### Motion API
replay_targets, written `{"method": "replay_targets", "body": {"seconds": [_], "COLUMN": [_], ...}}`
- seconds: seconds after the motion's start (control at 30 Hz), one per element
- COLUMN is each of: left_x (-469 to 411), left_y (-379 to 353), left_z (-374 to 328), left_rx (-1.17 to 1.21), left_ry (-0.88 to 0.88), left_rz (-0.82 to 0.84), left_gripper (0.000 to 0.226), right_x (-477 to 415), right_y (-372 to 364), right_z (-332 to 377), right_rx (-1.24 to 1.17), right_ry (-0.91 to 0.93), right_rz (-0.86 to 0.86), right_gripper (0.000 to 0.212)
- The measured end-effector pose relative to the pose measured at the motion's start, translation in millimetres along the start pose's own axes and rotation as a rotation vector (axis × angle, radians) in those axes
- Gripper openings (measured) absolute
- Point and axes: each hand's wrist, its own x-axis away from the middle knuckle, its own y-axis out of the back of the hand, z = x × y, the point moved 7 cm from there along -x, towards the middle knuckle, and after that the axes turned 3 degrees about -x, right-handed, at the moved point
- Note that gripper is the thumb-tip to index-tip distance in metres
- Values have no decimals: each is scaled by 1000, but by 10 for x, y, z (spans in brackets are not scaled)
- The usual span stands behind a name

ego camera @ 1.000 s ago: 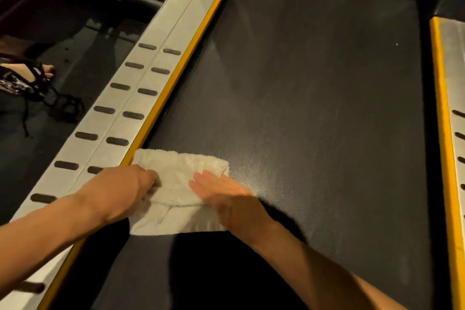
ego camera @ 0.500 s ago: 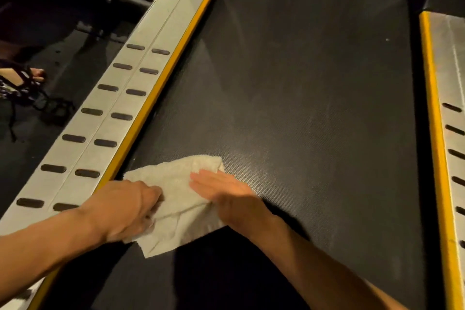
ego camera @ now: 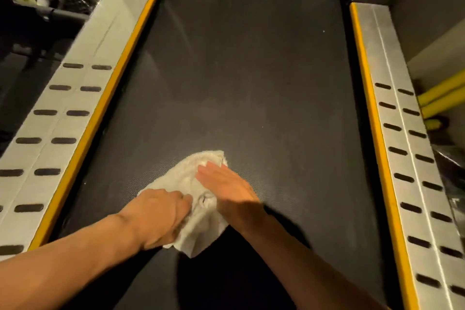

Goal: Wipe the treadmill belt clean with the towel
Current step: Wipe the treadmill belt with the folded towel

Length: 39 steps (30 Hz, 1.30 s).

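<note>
Dark, finely textured treadmill belt [ego camera: 251, 70] fills most of what I see, running away from me between 2 silver side rails. My left rail [ego camera: 75, 98] and my right rail [ego camera: 402, 133] each carry 2 rows of dark oval grip pads, and each has a yellow strip along its inner edge. Beyond the left rail the floor is dim, with some cluttered items I cannot make out; beyond the right rail lie yellow bars [ego camera: 442, 98].

The towel [ego camera: 186, 176] — pale, rumpled — lies on the near part of the belt, roughly midway between the rails and a little toward the left. My left hand [ego camera: 156, 216] sits on its near-left part with the fingers curled in, bunching the cloth; whether they actually pinch a fold I cannot tell. My right hand [ego camera: 226, 186] lies flat on the towel's right side, fingers straight, close together and pointing up-left, palm pressing down rather than gripping.

Both hands touch the towel and sit just beside each other, with a crumpled ridge of cloth between them. Clear belt stretches ahead and to the right; the towel is well apart from both yellow strips, nearer the left.
</note>
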Motion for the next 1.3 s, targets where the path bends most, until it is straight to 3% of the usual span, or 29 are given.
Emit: {"method": "replay_targets", "body": {"seconds": [0.13, 0.2, 0.33, 0.43, 0.57, 0.7, 0.83, 0.93, 1.0, 1.03, 1.1, 1.2, 1.3], "left_x": [-303, -303, -226, -182, -161, -150, -337, -416, -387, -367, -337, -413, -617], "left_y": [190, 242, 368, 201, 7, 108, 8, -35, -16, -10, 11, 98, 191], "left_z": [-33, -33, -228, -507, -609, -670, -1023, -1035, -1029, -1033, -1056, -1180, -1431], "left_rx": [13, 76, 323, 525, 582, 519, 342, 373, 424, 452, 518, 557, 547], "left_ry": [11, -12, -11, 91, -8, -39, -79, -77, -77, -64, -33, -40, -32], "left_rz": [111, 63, -460, -592, -571, -636, -619, -669, -742, -763, -784, -775, -733], "left_gripper": [19, 13, 21, 21, 19, 17, 31, 29, 27, 27, 29, 32, 29], "right_x": [334, 590, 797, 788, 1118, 1477, 1288, 1346, 1611, 1763, 1920, 1936, 1903], "right_y": [153, 244, 551, 575, 383, 641, 794, 743, 632, 615, 641, 779, 1038], "right_z": [57, -72, -408, -319, -160, -498, -476, -450, -527, -546, -538, -724, -894], "right_rx": [157, 219, 314, 215, 332, 226, 179, 338, 48, 56, 149, 81, 282], "right_ry": [-6, -17, -288, -374, -178, -474, -578, -525, -484, -431, -337, -382, -449], "right_rz": [-130, -102, -164, -270, -240, -256, -212, -170, -353, -404, -392, -381, -417], "right_gripper": [37, 44, 40, 22, 29, 43, 43, 38, 51, 56, 47, 42, 34]}}
